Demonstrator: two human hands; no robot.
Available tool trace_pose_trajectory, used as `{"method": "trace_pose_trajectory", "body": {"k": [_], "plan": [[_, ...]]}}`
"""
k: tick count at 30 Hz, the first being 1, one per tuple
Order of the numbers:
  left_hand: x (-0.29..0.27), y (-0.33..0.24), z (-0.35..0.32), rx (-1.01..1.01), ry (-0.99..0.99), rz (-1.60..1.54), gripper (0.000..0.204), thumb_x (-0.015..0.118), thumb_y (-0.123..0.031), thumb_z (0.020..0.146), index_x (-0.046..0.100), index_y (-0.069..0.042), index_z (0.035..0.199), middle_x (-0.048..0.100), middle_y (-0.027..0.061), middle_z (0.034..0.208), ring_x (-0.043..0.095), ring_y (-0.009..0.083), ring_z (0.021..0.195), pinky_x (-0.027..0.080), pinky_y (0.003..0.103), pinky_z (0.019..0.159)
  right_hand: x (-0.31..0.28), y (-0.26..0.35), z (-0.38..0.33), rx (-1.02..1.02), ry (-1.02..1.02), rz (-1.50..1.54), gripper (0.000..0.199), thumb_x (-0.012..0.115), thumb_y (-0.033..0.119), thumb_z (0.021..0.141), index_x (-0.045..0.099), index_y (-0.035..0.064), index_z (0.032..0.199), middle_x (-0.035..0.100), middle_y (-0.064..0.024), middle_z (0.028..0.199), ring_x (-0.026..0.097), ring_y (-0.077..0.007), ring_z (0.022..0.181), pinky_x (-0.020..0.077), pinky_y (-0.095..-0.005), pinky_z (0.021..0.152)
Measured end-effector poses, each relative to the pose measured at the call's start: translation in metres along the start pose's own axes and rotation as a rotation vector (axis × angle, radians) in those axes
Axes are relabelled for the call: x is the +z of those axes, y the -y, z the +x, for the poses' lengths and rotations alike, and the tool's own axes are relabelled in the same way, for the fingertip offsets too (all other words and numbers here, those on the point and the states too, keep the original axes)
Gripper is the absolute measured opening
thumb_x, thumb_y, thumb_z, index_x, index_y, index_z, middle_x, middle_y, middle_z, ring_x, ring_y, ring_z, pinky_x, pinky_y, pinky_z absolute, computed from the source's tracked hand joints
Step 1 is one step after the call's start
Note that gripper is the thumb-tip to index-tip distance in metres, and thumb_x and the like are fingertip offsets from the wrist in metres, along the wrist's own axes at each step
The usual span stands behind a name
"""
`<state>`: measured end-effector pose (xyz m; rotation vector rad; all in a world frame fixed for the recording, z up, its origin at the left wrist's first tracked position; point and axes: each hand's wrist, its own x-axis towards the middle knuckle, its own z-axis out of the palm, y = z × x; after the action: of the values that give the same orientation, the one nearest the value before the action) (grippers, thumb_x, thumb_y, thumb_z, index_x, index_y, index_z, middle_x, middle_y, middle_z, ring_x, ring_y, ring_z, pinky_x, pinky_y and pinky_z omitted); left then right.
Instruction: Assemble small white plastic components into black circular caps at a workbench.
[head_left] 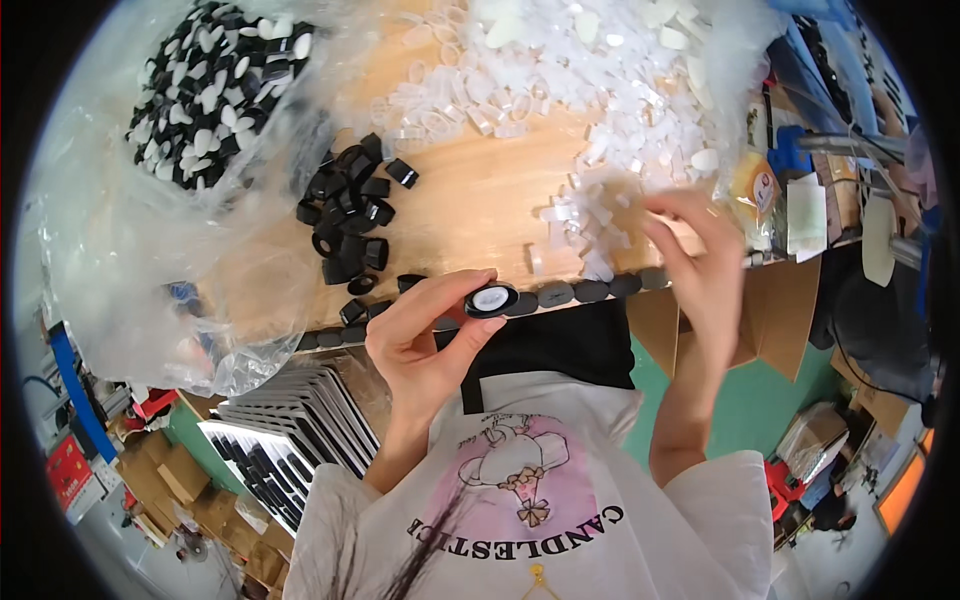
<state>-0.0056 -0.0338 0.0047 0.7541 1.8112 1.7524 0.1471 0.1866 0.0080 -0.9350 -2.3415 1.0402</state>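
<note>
My left hand [422, 330] pinches a black oval cap [472, 303] between thumb and fingers, in front of the table's near edge. Its opening faces up, and a white oval piece [491, 298] shows inside it. My right hand [706, 255] hovers at the near right side of a heap of translucent white rings [590, 215]. Its thumb and forefinger point left at the heap, but the fingertips are smeared by motion, so I cannot make out whether they hold anything. Loose black caps [350, 215] lie in a pile beyond my left hand.
A row of black oval pieces [590, 291] lines the near edge of the wooden table [470, 190]. At the far left, a clear plastic bag [110, 250] holds many black and white pieces [215, 95]. Stacked trays [290, 420] stand below left; an open cardboard box [775, 315] sits below right.
</note>
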Motion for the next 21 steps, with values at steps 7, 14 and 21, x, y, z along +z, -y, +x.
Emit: {"method": "trace_pose_trajectory", "body": {"k": [7,14,21], "plan": [[-0.002,-0.003,-0.001,-0.080,-0.041,-0.039,0.037,0.079,0.005,0.074,0.071,0.002,0.110,0.072,0.0123,0.100,0.067,0.0144,0.084,0.054,0.024,0.069,0.103,-0.001,0.088,-0.419,0.092,-0.222,0.017,0.068,0.004,0.082,0.068,0.0034,0.099,0.066,-0.0078,0.099,0.063,-0.0239,0.081,0.0510,-0.0297,0.072],[-0.002,0.002,0.011,-0.069,-0.032,0.062,0.035,0.068,0.016,0.076,0.067,0.009,0.110,0.067,0.0181,0.105,0.070,0.0218,0.089,0.062,0.028,0.071,0.070,0.018,0.050,-0.342,-0.004,-0.059,0.016,0.070,-0.002,0.078,0.068,0.0027,0.093,0.066,-0.0105,0.098,0.065,-0.0248,0.084,0.0530,-0.0307,0.071],[0.004,0.004,0.015,-0.039,0.025,0.170,0.035,0.071,0.013,0.076,0.070,0.004,0.109,0.068,0.0140,0.106,0.069,0.0175,0.087,0.059,0.026,0.072,0.037,0.050,0.011,-0.613,0.245,0.080,0.023,0.070,-0.006,0.067,0.066,-0.0022,0.089,0.061,-0.0109,0.089,0.060,-0.0218,0.066,0.0483,-0.0292,0.053]]}}
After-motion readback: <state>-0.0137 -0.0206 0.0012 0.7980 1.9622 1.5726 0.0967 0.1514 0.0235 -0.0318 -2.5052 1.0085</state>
